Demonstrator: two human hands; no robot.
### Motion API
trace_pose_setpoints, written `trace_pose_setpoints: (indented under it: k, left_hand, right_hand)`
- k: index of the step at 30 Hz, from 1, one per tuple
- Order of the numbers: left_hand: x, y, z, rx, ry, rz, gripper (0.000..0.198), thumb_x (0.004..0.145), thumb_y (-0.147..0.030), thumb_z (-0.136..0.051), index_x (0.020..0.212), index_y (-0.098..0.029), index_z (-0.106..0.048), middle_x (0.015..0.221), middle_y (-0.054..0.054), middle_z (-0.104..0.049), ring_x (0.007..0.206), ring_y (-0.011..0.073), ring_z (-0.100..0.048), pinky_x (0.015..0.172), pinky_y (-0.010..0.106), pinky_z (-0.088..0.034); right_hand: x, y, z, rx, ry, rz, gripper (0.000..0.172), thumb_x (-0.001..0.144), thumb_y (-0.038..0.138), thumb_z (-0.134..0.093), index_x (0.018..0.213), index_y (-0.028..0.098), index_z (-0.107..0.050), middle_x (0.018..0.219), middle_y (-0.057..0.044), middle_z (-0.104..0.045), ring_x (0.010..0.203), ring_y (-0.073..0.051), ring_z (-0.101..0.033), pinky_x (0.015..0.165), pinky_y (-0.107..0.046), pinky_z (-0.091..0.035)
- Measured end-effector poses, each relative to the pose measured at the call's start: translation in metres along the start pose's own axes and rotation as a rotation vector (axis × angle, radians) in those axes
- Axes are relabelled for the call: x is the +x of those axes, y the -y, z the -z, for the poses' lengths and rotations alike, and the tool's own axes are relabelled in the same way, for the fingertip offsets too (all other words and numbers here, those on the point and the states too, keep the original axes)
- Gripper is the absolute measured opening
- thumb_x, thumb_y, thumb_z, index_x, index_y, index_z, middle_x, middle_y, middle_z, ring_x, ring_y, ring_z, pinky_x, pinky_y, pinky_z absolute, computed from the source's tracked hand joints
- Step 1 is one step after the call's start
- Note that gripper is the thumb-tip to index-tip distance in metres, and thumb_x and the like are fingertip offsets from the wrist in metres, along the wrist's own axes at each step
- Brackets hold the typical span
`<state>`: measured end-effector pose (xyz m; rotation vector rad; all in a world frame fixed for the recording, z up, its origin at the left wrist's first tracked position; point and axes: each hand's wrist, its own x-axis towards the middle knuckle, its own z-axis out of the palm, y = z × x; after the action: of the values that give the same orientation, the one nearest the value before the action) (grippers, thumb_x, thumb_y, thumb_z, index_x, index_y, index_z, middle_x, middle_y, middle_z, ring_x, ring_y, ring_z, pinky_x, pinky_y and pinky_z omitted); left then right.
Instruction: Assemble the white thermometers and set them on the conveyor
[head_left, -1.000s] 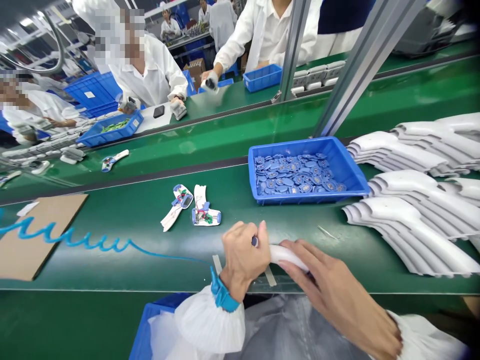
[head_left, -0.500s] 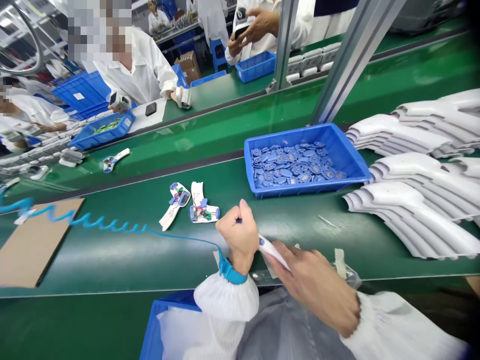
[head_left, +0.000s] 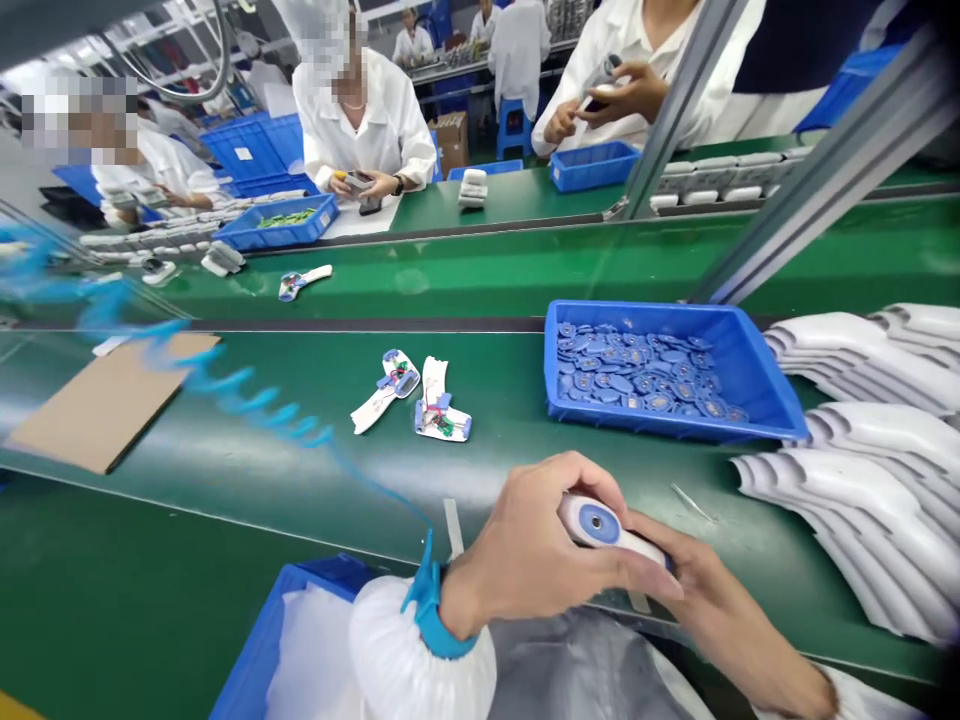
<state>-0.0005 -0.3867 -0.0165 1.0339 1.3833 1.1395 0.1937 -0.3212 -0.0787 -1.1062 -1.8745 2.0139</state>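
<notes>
My left hand [head_left: 540,550] is wrapped around the front end of a white plastic housing [head_left: 611,530] that has a round blue button on top. My right hand [head_left: 720,620] grips the same housing from the right, its fingers curled under the back end. Both hands hover over the near edge of the green belt [head_left: 247,470]. A blue wrist strap [head_left: 431,610] with a coiled blue cord sits on my left wrist. Two half-assembled white units with blue parts and wires [head_left: 416,400] lie on the belt ahead of my left hand.
A blue tray [head_left: 757,375] of several blue buttons stands at right centre. Stacks of white housing shells [head_left: 862,460] fill the far right. A cardboard sheet [head_left: 112,400] lies at left. A blue bin [head_left: 259,660] sits below the belt. Workers in white coats sit across the far belt.
The housing has turned so its blue button faces up, and my hands have closed around it more. The view has swung; the coiled cord has moved up and left.
</notes>
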Motion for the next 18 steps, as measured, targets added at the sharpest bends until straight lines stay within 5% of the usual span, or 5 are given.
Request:
trace_pose_setpoints:
  k: [5, 8, 11, 18]
  left_hand:
    - [0.005, 0.014, 0.005, 0.097, -0.140, -0.027, 0.028, 0.073, -0.033, -0.084, 0.079, -0.020, -0.060, 0.070, -0.004, -0.059, 0.061, 0.0097, -0.048, 0.056, 0.022, -0.037]
    - [0.010, 0.035, 0.009, 0.056, -0.374, 0.031, 0.029, 0.077, -0.036, -0.079, 0.072, -0.019, -0.056, 0.064, -0.005, -0.056, 0.057, 0.0094, -0.048, 0.055, 0.022, -0.038]
    - [0.016, 0.055, 0.014, -0.001, -0.491, 0.068, 0.027, 0.077, -0.035, -0.076, 0.070, -0.019, -0.055, 0.063, -0.004, -0.057, 0.057, 0.0104, -0.052, 0.056, 0.022, -0.041]
    - [0.026, 0.064, 0.016, -0.099, -0.721, 0.091, 0.036, 0.085, -0.046, -0.067, 0.065, -0.021, -0.052, 0.056, -0.002, -0.060, 0.054, 0.0142, -0.057, 0.058, 0.026, -0.044]
  right_hand:
    - [0.000, -0.006, 0.003, -0.105, -0.126, -0.038, 0.051, 0.087, 0.060, -0.064, 0.128, 0.030, -0.068, 0.127, -0.004, -0.070, 0.112, -0.026, -0.067, 0.095, -0.033, -0.056]
    - [-0.004, -0.008, 0.006, -0.242, -0.237, -0.043, 0.050, 0.085, 0.064, -0.064, 0.121, 0.029, -0.070, 0.100, -0.002, -0.075, 0.081, -0.020, -0.067, 0.073, -0.028, -0.057]
    - [-0.008, -0.004, 0.004, -0.330, -0.332, -0.046, 0.051, 0.083, 0.067, -0.064, 0.113, 0.027, -0.073, 0.073, 0.001, -0.070, 0.060, -0.015, -0.057, 0.054, -0.024, -0.048]
    - [0.002, -0.003, -0.012, -0.161, -0.566, 0.019, 0.053, 0.088, 0.068, -0.056, 0.111, 0.024, -0.072, 0.072, -0.003, -0.073, 0.068, -0.019, -0.071, 0.065, -0.024, -0.058]
